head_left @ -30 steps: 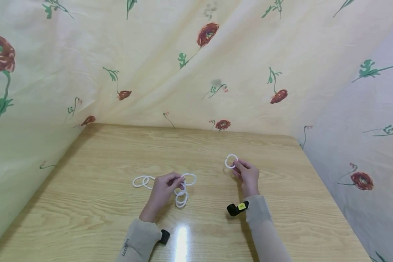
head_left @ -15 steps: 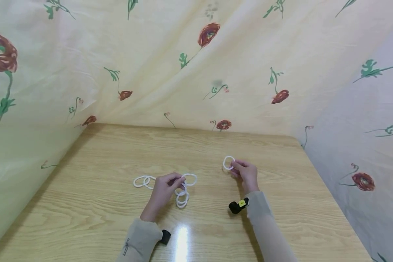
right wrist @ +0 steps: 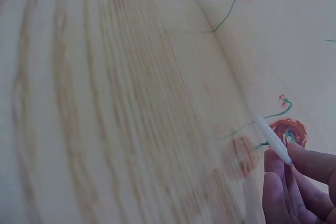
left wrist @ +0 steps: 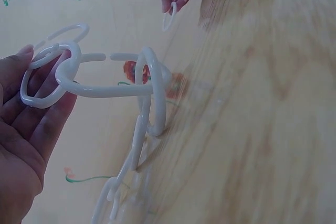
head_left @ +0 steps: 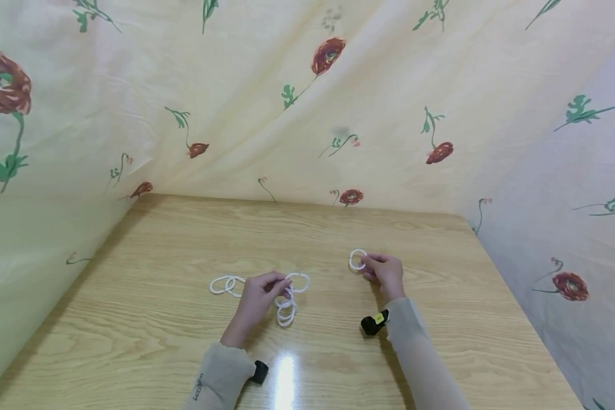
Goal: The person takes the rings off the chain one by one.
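Only wrist-close: left hand (left wrist: 23, 129) pinching ring chain (left wrist: 105, 85), right hand (right wrist: 299, 187) pinching single ring (right wrist: 273, 141).

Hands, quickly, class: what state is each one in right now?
Left hand: pinches the chain of white plastic rings.
Right hand: pinches a single white plastic ring.

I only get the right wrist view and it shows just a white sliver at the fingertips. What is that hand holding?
Observer: The right hand pinches a single white ring, apart from the others.
Operator: Where are the others?
Observer: A chain of linked white rings lies on the table, with the left hand gripping it.
Operator: Is any link open?
Observer: Yes, the link at the left fingers shows a gap in its top.
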`<action>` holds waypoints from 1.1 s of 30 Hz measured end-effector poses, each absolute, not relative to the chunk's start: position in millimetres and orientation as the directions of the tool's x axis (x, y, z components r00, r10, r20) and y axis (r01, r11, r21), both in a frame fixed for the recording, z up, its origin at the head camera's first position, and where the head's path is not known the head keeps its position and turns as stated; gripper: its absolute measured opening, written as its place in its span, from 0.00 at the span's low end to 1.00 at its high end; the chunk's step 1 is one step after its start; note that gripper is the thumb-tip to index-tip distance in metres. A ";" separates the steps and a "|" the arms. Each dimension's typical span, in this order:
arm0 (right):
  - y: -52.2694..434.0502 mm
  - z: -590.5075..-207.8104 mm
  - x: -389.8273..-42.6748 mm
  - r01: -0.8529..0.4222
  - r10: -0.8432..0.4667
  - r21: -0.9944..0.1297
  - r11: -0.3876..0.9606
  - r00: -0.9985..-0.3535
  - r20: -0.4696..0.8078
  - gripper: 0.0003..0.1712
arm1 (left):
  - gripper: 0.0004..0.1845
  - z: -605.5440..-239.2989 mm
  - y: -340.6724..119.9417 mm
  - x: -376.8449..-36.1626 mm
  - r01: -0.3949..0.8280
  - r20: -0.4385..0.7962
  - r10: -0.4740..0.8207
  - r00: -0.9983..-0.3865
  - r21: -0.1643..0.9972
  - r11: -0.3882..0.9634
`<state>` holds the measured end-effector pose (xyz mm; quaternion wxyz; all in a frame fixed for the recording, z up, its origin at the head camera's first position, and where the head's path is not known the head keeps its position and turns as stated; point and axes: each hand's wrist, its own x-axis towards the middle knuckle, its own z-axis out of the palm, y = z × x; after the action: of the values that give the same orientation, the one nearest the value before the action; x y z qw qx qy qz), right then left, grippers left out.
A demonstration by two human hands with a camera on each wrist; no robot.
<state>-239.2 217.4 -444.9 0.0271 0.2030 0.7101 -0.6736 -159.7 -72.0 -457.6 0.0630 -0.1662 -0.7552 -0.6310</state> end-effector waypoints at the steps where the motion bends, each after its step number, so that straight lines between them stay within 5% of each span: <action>1: 217.8 -445.0 -239.8 0.326 0.255 -0.945 0.016 -0.915 -0.312 0.18 | 0.12 -457.6 -71.8 -159.8 0.328 0.302 0.172 -0.938 0.933 0.148; 19: 220.5 -449.0 -242.8 0.327 0.247 -0.940 0.094 -0.923 -0.296 0.18 | 0.11 -454.9 -70.8 -157.8 0.320 0.295 0.173 -0.940 0.937 0.140; 33: 225.3 -444.4 -241.9 0.323 0.239 -0.905 0.277 -0.935 -0.261 0.17 | 0.10 -457.5 -70.5 -158.6 0.350 0.326 0.171 -0.930 0.927 0.138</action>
<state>-241.9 225.3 -444.4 0.0365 0.1764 0.7981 -0.5750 -158.6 -70.5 -457.5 0.0707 -0.1733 -0.7511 -0.6331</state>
